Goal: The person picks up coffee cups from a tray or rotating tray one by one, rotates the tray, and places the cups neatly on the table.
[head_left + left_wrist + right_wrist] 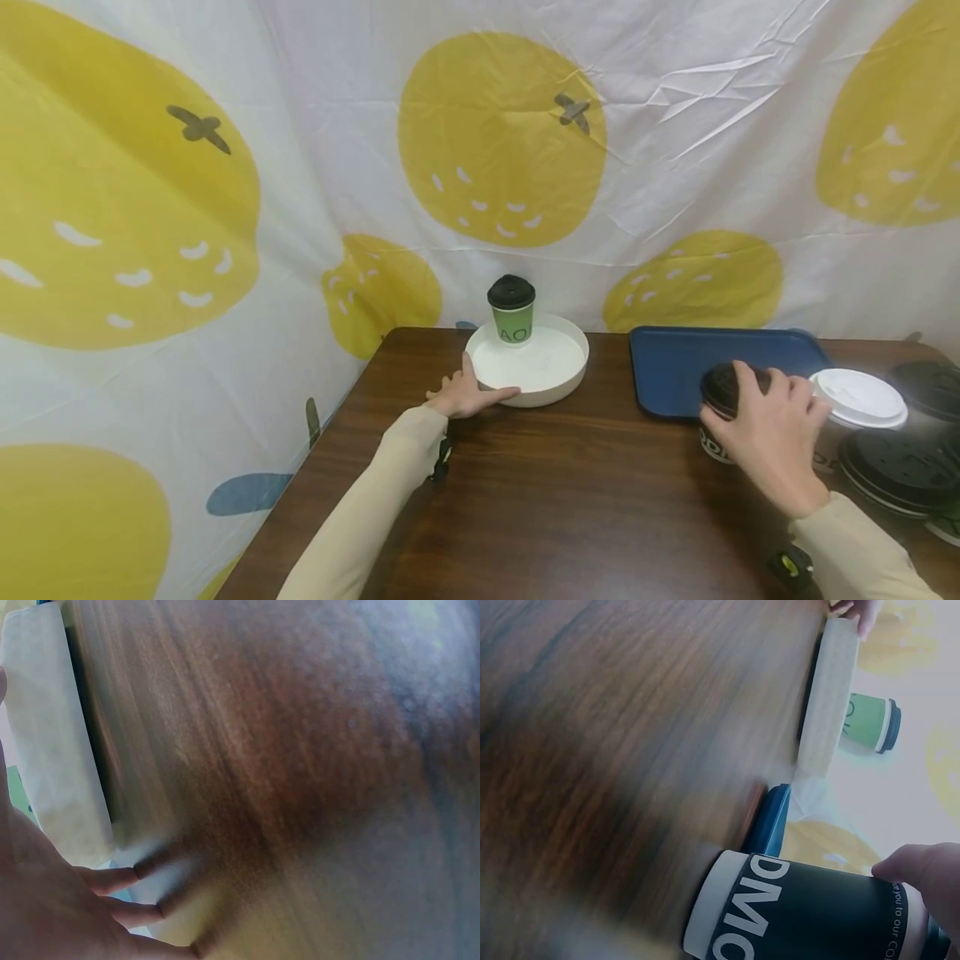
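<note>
My right hand [776, 437] grips a black paper coffee cup [832, 907] near its black lid [720, 390], with the thumb on the near side. The cup stands upright just in front of a blue tray [667, 367]; white letters show on its side. At the near left of a round white tray [558, 375], my left hand [461, 396] spreads its thumb and fingers against the rim. In the left wrist view the fingers reach straight out beside the tray's wall. A green paper cup [513, 323] with a black lid stands upright inside the white tray.
More lidded cups crowd the right side: one with a white lid [858, 398] next to my right hand, others with black lids [900, 467]. The brown wooden table [570, 500] ends at a fruit-patterned curtain [637, 150] behind the trays.
</note>
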Available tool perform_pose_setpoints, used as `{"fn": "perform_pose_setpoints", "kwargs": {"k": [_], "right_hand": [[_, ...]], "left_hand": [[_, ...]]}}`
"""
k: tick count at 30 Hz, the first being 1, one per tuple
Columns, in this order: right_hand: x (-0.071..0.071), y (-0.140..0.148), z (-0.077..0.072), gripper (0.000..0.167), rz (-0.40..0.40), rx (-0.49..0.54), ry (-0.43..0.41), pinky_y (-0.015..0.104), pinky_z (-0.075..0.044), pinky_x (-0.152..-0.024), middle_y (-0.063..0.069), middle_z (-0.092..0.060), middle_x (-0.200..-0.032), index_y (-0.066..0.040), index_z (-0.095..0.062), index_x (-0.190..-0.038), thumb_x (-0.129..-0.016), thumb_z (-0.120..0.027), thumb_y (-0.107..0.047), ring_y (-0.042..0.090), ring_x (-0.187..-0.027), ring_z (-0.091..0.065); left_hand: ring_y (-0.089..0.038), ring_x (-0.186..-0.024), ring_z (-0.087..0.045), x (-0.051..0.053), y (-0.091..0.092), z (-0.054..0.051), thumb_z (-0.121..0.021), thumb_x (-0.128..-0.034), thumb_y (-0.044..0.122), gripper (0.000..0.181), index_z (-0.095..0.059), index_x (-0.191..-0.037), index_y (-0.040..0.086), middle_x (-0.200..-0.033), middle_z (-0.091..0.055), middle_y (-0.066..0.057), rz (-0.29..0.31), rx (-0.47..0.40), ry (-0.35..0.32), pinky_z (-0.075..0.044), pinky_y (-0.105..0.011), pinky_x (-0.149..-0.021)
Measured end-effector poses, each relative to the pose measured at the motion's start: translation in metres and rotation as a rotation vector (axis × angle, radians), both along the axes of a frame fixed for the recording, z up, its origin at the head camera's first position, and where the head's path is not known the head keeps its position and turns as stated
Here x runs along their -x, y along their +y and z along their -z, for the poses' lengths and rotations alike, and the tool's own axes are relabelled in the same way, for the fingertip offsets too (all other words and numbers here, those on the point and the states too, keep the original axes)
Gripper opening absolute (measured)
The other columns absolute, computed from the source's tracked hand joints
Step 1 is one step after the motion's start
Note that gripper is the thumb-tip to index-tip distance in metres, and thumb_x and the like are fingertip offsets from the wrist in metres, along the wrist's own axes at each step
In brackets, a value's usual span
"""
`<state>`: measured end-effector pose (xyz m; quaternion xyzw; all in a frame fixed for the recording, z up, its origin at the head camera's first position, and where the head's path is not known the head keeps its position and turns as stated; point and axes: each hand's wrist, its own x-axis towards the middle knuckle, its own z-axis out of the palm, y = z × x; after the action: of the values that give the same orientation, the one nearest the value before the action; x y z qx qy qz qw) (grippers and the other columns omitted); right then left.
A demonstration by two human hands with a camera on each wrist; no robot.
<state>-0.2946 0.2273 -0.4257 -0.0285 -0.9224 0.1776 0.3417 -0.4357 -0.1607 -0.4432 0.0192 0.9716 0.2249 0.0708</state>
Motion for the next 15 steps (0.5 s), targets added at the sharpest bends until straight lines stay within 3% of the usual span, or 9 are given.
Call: {"fn": "perform_pose_setpoints", "kwargs": {"k": [15], "right_hand": [[-0.0016,0.0001,-0.0029,0.077,0.012,-0.028,0.05,0.077,-0.025,-0.088,0.044,-0.046,-0.128,0.011,-0.051,-0.127,-0.068,-0.085,-0.026,0.062,-0.12,-0.036]], "left_hand": [[-0.052,-0.159,-0.017,0.0017,0.0003,0.002,-0.058,-0.0792,0.085,0.135,0.008,-0.166,0.006,-0.169,-0.022,-0.03,0.001,-0.013,-0.006,-0.016,-0.078,-0.121]]}}
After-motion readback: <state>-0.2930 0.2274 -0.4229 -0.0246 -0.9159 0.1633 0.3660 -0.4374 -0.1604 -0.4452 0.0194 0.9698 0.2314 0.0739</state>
